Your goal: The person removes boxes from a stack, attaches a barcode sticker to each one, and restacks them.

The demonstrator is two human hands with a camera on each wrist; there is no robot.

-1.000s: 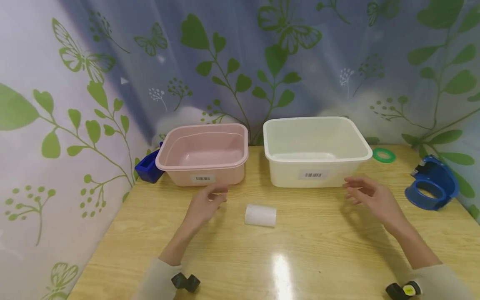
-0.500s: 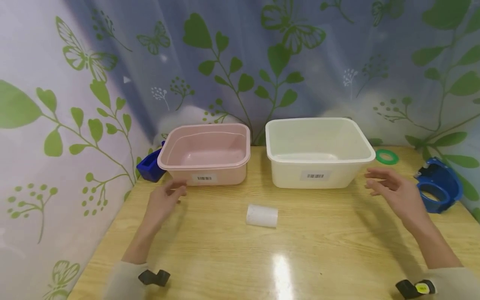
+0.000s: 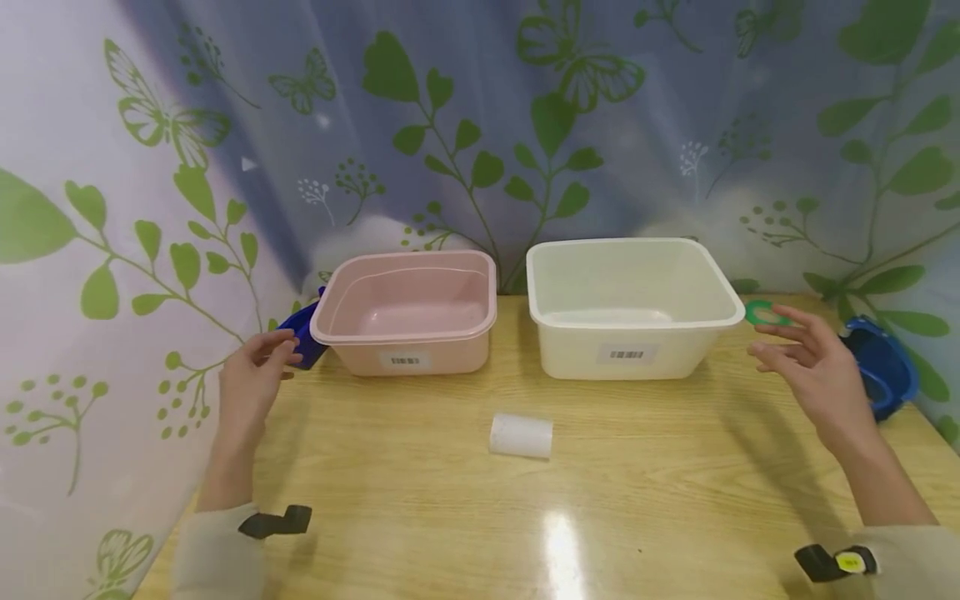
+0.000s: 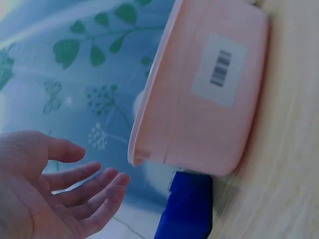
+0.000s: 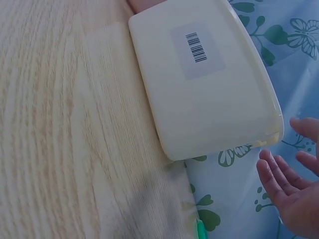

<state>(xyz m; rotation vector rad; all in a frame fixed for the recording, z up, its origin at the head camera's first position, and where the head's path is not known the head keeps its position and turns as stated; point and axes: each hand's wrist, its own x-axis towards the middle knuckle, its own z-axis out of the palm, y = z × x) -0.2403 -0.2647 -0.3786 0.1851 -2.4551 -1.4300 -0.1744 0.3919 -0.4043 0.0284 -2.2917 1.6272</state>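
My left hand hovers at the left, fingers relaxed and holding nothing. Its fingertips overlap a dark blue plastic object beside the pink bin in the head view; the left wrist view shows the same blue object below the fingers. On the right my other hand is raised with loose fingers and nothing in them. It is nearest to a green ring and the right end of the cream bin. Behind it, a blue tape dispenser is partly hidden.
A short white roll or tube lies on its side on the wooden table, in front of the two bins. Both bins carry barcode labels. A leaf-patterned curtain hangs behind the table and along its left side.
My left hand has moved left, from in front of the pink bin to the dark blue object. My right hand has shifted right and slightly up, now covering part of the tape dispenser.
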